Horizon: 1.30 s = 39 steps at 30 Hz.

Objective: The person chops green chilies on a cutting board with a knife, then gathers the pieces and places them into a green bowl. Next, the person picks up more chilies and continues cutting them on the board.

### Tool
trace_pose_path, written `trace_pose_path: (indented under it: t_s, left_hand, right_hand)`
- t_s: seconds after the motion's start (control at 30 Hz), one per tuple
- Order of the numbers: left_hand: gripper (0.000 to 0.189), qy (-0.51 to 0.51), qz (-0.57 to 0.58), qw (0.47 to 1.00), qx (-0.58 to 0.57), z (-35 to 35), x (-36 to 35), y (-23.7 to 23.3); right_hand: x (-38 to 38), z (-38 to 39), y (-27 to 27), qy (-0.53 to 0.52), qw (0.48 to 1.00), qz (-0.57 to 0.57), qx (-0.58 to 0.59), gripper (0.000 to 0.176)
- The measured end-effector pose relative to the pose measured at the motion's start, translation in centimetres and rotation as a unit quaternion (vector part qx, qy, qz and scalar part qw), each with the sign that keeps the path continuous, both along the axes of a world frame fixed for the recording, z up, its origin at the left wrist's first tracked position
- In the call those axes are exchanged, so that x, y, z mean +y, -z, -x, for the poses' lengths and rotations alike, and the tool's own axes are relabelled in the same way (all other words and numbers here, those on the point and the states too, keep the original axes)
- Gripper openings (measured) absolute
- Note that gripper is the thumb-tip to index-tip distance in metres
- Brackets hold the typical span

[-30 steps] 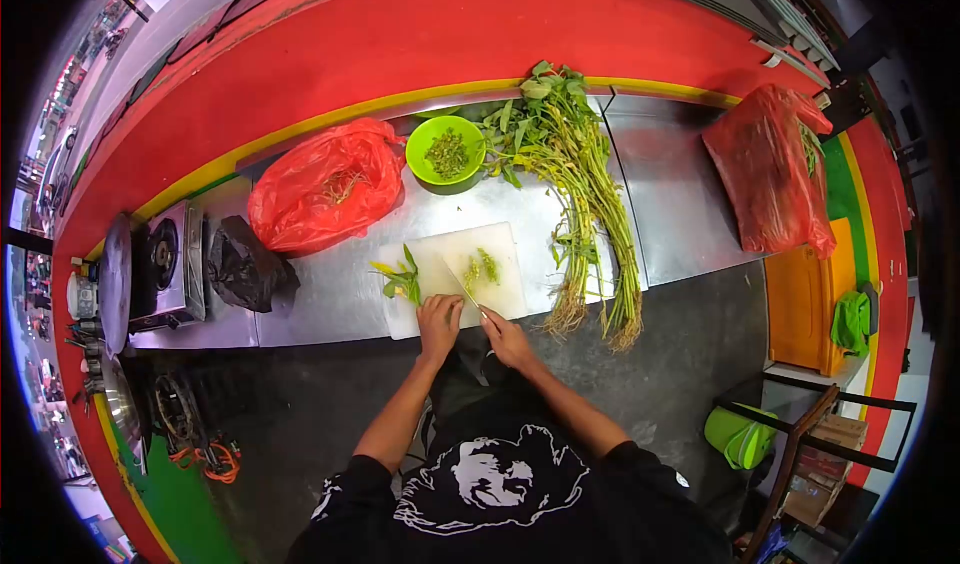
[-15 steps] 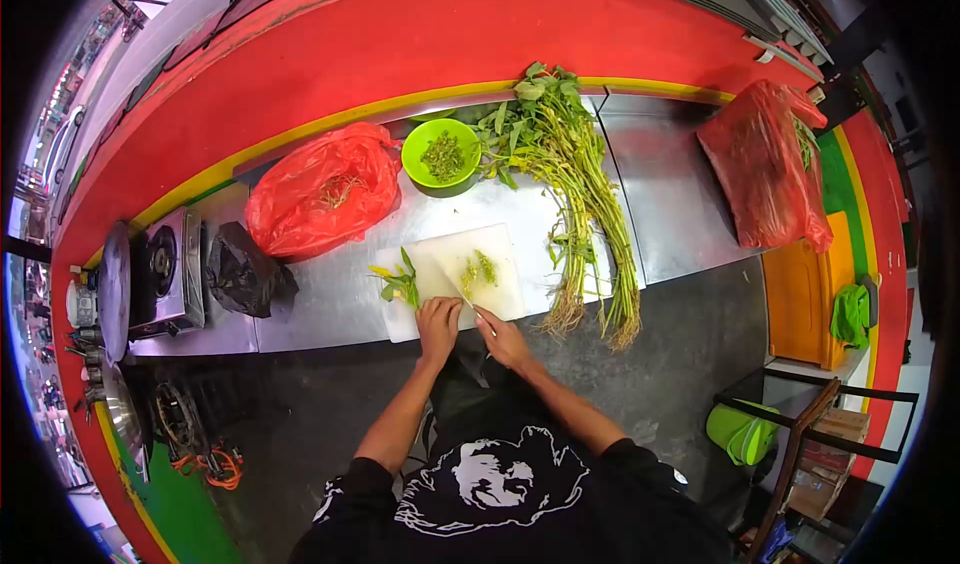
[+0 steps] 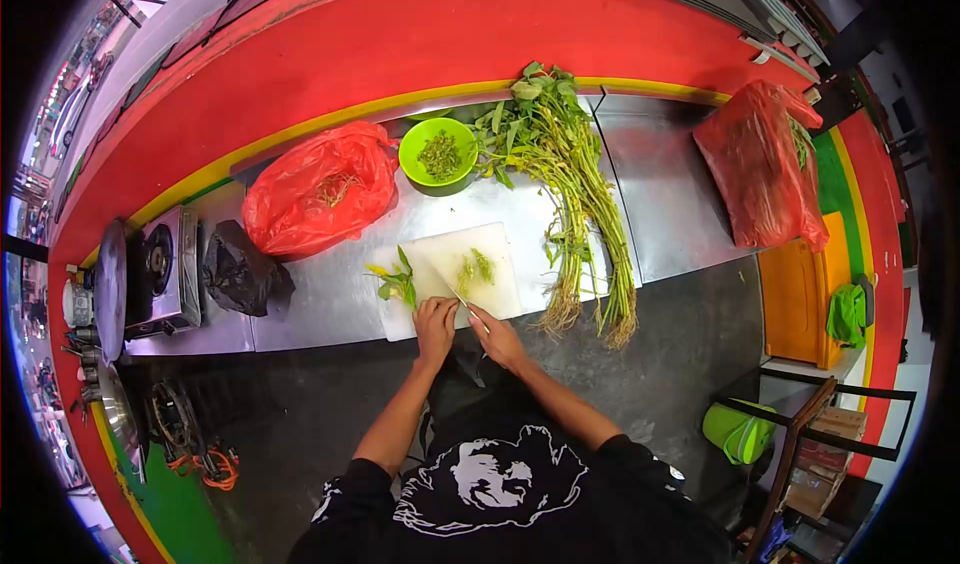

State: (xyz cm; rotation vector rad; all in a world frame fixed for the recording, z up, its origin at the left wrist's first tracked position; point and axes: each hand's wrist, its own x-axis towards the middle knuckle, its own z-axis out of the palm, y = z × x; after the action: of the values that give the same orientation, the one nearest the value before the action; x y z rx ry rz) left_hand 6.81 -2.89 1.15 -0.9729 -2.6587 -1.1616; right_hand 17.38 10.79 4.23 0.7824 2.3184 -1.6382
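A white cutting board (image 3: 495,239) lies at the counter's front edge. My right hand (image 3: 497,340) is wrapped round a knife (image 3: 447,286), its blade angled up and left over the board. Beside it my left hand (image 3: 436,324) has its fingers pressed together on leafy green stems (image 3: 402,286) that stick out at the board's left side. Chopped green pieces (image 3: 474,270) lie just right of the blade. Behind the board stands a green bowl (image 3: 410,151) holding more chopped greens. A large bundle of long rooted stems (image 3: 600,209) lies to the right.
Left of the bowl is an open red plastic bag (image 3: 290,209), with a black bag (image 3: 240,269) and a stove (image 3: 180,264) further left. Another red bag (image 3: 745,179) stands at the right. Below it are an orange cabinet (image 3: 790,294) and a green bucket (image 3: 735,429).
The knife and my right hand have shifted slightly left, closer to my left hand. The whole view has moved a little to the left.
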Motion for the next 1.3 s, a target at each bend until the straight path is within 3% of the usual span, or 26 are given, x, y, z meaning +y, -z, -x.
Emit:
trace_pose_path:
  t_s: [0.07, 0.4, 0.67, 0.77, 0.97, 1.07, 1.17, 1.3]
  left_hand:
    - [0.013, -0.001, -0.017, 1.000, -0.004, 0.2, 0.1, 0.2]
    - [0.013, 0.015, -0.012, 1.000, -0.015, 0.6, -0.2, 0.4]
    - [0.014, 0.018, -0.016, 1.000, -0.015, 0.7, -0.2, 0.0]
    - [0.012, 0.017, -0.015, 1.000, -0.008, 1.0, -0.2, 0.7]
    - [0.012, 0.019, -0.015, 1.000, 0.001, 0.8, -0.2, 0.4]
    - [0.013, 0.022, -0.015, 1.000, 0.009, 0.6, -0.3, 0.1]
    - [0.013, 0.022, -0.029, 0.999, 0.005, 0.5, -0.4, 0.3]
    - [0.013, 0.026, -0.035, 0.999, -0.006, 0.7, -0.3, 0.1]
  right_hand:
    - [-0.2, -0.1, 0.9, 0.008, 0.997, -0.043, 0.059, 0.047]
    - [-0.1, -0.6, -0.3, -0.020, 0.998, -0.059, 0.010, 0.048]
    - [-0.9, -0.4, 1.8, 0.018, 0.993, -0.076, 0.086, 0.047]
    - [-0.7, -0.7, 0.6, 0.017, 0.998, -0.029, 0.045, 0.046]
    - [-0.5, -0.3, 0.1, -0.016, 0.998, -0.056, -0.022, 0.047]
    - [-1.0, 0.4, -0.1, 0.002, 0.995, -0.096, 0.024, 0.044]
    - [-1.3, 0.2, 3.1, 0.030, 0.991, -0.085, 0.098, 0.044]
    - [-0.8, -0.7, 0.6, 0.017, 0.997, -0.065, 0.039, 0.044]
